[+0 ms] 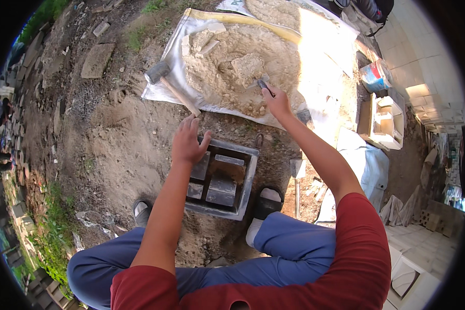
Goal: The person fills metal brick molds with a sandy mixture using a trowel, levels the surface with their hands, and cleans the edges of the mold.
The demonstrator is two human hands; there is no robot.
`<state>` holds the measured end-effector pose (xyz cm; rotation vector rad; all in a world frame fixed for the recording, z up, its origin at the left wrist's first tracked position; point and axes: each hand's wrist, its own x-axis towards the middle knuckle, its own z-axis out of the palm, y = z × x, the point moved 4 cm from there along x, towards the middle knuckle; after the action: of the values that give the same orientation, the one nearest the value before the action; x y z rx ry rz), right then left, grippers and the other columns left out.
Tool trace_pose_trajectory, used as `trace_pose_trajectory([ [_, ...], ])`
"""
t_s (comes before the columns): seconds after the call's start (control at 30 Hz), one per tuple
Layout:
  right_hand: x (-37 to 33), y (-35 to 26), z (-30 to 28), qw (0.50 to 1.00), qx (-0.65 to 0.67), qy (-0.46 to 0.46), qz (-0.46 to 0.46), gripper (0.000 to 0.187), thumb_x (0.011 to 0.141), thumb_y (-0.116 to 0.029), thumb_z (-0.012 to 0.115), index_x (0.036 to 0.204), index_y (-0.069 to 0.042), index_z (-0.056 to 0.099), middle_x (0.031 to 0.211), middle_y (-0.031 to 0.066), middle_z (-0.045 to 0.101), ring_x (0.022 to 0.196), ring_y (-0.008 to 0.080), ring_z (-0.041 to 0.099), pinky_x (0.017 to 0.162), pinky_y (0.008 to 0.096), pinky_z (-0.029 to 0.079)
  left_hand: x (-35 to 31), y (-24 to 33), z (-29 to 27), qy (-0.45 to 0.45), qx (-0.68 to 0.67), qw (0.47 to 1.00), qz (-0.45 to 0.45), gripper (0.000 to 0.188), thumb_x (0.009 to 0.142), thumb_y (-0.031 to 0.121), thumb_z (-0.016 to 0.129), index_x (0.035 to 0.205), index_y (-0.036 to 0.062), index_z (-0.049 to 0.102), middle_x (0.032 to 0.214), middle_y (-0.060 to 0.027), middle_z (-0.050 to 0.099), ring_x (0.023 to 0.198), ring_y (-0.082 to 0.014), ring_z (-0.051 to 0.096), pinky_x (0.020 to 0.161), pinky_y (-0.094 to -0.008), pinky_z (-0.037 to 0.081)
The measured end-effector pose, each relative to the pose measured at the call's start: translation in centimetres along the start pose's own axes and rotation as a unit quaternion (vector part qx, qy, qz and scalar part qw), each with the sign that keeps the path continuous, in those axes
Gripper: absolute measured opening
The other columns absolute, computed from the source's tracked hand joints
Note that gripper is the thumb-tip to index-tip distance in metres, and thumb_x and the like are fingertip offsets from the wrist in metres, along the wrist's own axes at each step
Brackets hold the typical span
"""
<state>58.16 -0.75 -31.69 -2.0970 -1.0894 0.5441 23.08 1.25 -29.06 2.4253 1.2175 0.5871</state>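
My right hand (pixel 279 104) is wrapped round the dark handle of a trowel (pixel 264 87). The trowel's blade is at a lump of pale, damp-looking mix (pixel 248 67) in the heap on a white sheet. My left hand (pixel 188 140) lies with its fingers stretched out over the far left corner of a grey rectangular block mould (pixel 249 181). Inside the mould stand several dark rectangular cores with gaps between them. Just beyond my left fingertips, a mallet (pixel 176 94) with a wooden handle rests half on the sheet.
The mould sits on bare dirt between my feet. A long-handled tool (pixel 297 188) lies right of my right foot. Farther right are a bucket (pixel 375 76), a cast block form (pixel 386 121) and a pale blue sack (pixel 364 160). A flat stone (pixel 97 60) lies far left.
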Motion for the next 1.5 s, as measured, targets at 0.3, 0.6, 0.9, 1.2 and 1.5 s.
trace_pose_trajectory([
  [0.3,-0.3,0.3,-0.2,0.996,0.046,0.047,-0.056,0.041,0.098,-0.037,0.068,0.128,-0.009,0.075,0.100,0.0187,0.078,0.093,0.0285,0.076,0.082,0.0380,0.056,-0.1,-0.3,-0.1,0.004,0.006,1.000,-0.003,0.051,0.094,0.040,0.068,0.126,0.0014,0.060,0.141,-0.0216,0.058,0.130,-0.0423,0.055,0.106,-0.0507,0.048],
  [0.6,-0.2,0.6,0.2,0.996,0.069,0.012,0.056,0.044,0.098,-0.039,0.068,0.128,-0.008,0.074,0.096,0.0190,0.077,0.088,0.0267,0.075,0.080,0.0364,0.055,-0.2,0.0,-0.2,-0.003,0.000,1.000,-0.008,0.051,0.094,0.039,0.068,0.126,0.0013,0.060,0.141,-0.0215,0.059,0.131,-0.0421,0.055,0.106,-0.0503,0.048],
  [0.9,-1.0,-0.6,0.3,0.992,0.081,0.087,-0.045,0.046,0.098,-0.038,0.069,0.131,-0.007,0.072,0.096,0.0171,0.078,0.086,0.0244,0.074,0.081,0.0365,0.055,-0.1,0.3,-0.5,0.003,0.001,1.000,-0.005,0.046,0.095,0.033,0.067,0.128,0.0012,0.059,0.144,-0.0196,0.058,0.133,-0.0410,0.054,0.109,-0.0496,0.046],
  [1.2,-1.9,-0.9,-1.5,0.994,0.104,-0.016,0.036,0.043,0.102,-0.033,0.070,0.135,-0.006,0.071,0.074,-0.0030,0.062,0.070,0.0036,0.053,0.063,0.0243,0.043,-0.2,-0.4,-0.3,0.001,-0.016,1.000,-0.004,0.041,0.101,0.032,0.055,0.129,0.0011,0.059,0.141,-0.0223,0.059,0.131,-0.0433,0.054,0.110,-0.0491,0.044],
  [1.5,-5.3,-3.1,-7.7,0.987,0.124,-0.101,0.003,0.042,0.104,-0.029,0.067,0.142,-0.011,0.067,0.072,-0.0069,0.049,0.066,0.0031,0.042,0.058,0.0254,0.037,-0.1,-1.0,0.2,0.005,-0.115,0.993,-0.006,0.041,0.103,0.029,0.046,0.130,0.0002,0.058,0.141,-0.0263,0.057,0.133,-0.0452,0.051,0.113,-0.0497,0.042],
])
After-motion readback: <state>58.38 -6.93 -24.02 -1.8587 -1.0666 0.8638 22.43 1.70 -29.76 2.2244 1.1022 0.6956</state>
